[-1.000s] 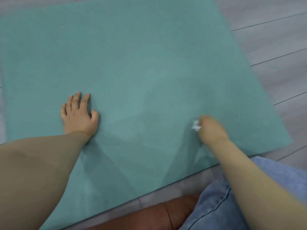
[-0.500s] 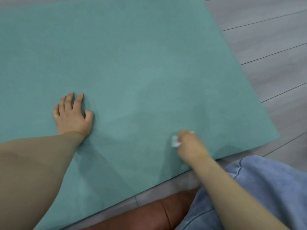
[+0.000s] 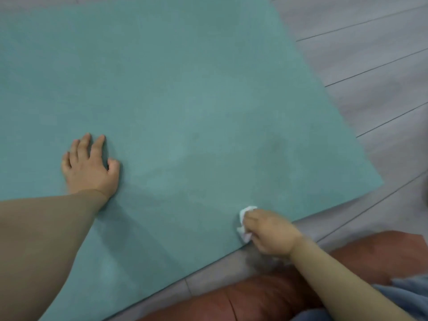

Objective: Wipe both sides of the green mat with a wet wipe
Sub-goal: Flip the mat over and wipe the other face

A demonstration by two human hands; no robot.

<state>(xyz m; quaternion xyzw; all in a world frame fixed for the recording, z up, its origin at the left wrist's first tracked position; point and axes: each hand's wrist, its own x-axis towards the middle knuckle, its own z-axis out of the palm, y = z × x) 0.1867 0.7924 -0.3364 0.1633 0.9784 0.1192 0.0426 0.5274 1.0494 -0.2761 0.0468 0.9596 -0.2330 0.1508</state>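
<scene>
A: Starting nearest the camera, what's down there?

B: Bottom edge: a reddish-brown leather-looking cushion (image 3: 266, 300), w/ a bit of blue denim (image 3: 403, 286) at the bottom right corner. Can't tell what the cushion belongs to. Both forearms come in from the bottom, left one big and close on the left side.

A: And the hands?

B: Right hand (image 3: 271, 232) is at the near edge of the green mat (image 3: 196, 89), fingers curled round a crumpled white wet wipe (image 3: 245, 222). Wipe pokes out on the hand's left side and sits on the mat surface, just inside the near edge. The heel of the hand hangs over the floor strip beside that edge.

A: Left?

B: Left hand (image 3: 89, 165) lies flat, palm down on the mat, fingers straight and slightly spread, thumb out to the right. Holds nothing. Well apart from the right hand, further in from the edge.

A: Mat itself?

B: Spread flat on the floor, fills most of the view, runs out of frame top and left. Near edge goes diagonally, lower left up to a corner at right. Surface is matte teal-green w/ faint darker and lighter patches around the middle and between the hands; can't tell if that's damp or shadow.

A: Room beyond?

B: Grey wood-look plank floor (image 3: 370, 66), seams running diagonally, seen on the right and upper right, plus a thin strip between mat edge and cushion. Dark blurry something at the far right edge, too cut off to tell.
</scene>
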